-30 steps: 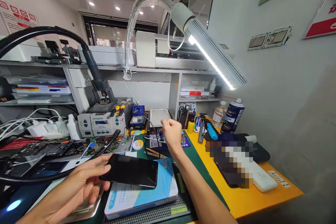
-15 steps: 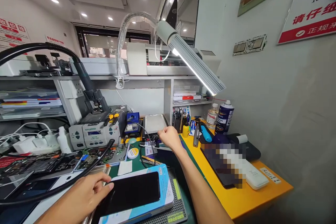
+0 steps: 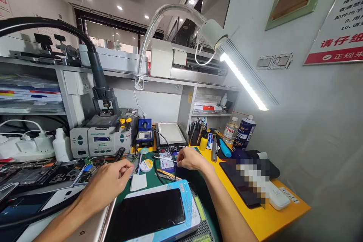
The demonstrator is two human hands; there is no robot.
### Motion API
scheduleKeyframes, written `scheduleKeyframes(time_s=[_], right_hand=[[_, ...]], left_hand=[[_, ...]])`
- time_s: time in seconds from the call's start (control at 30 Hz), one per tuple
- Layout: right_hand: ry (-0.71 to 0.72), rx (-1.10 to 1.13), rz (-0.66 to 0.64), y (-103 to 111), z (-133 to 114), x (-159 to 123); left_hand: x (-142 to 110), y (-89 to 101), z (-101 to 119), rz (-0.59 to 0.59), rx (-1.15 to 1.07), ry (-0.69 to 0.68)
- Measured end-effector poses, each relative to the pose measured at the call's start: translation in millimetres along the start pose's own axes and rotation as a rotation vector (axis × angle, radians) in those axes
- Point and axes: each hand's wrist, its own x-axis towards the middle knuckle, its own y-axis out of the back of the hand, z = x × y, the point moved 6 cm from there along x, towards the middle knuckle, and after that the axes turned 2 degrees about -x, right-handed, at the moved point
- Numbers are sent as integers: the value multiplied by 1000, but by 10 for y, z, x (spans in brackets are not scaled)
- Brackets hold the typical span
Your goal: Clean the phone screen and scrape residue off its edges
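Note:
My right hand (image 3: 191, 159) reaches to the far side of the green mat (image 3: 124, 193). Its fingers are pinched at the handle end of a thin white-handled brush (image 3: 167, 159), which lies with its dark head to the left. My left hand (image 3: 117, 176) hovers over the left side with fingers curled together, and nothing shows in them. Below and between the hands lies a black phone (image 3: 150, 213), screen dark, on a light-blue box (image 3: 190, 211). Beside the left forearm is a pale Mi-marked phone or tablet back (image 3: 82, 230).
A round tin (image 3: 146, 165), a white pad (image 3: 138, 182) and tweezers (image 3: 168, 175) lie behind the box. A hot-air station (image 3: 102, 140) and opened devices (image 3: 42, 177) fill the left. A lit lamp (image 3: 246, 75) hangs above. A spray can (image 3: 244, 132) stands right.
My left hand has lifted off the phone's edge and moved forward. My right hand has lowered from a raised fist to a pinch at the brush handle. The view has shifted slightly.

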Motion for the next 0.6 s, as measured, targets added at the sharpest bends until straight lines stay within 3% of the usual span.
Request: scheduleKeyframes(time_s=[0.17,0.37,0.5,0.6], right_hand=[[-46,-67,9,-49,47,62],[-46,-72,55,-36,58,73],[-54,-14,188,120,-42,-42],[-84,66,357,341,-122,-339]], left_hand=[[-79,35,76,-108,-25,-22],[-287,80,117,-381,-31,-80],[-443,113,207,-556,2,-47],[-512,153,312,-596,60,-15]])
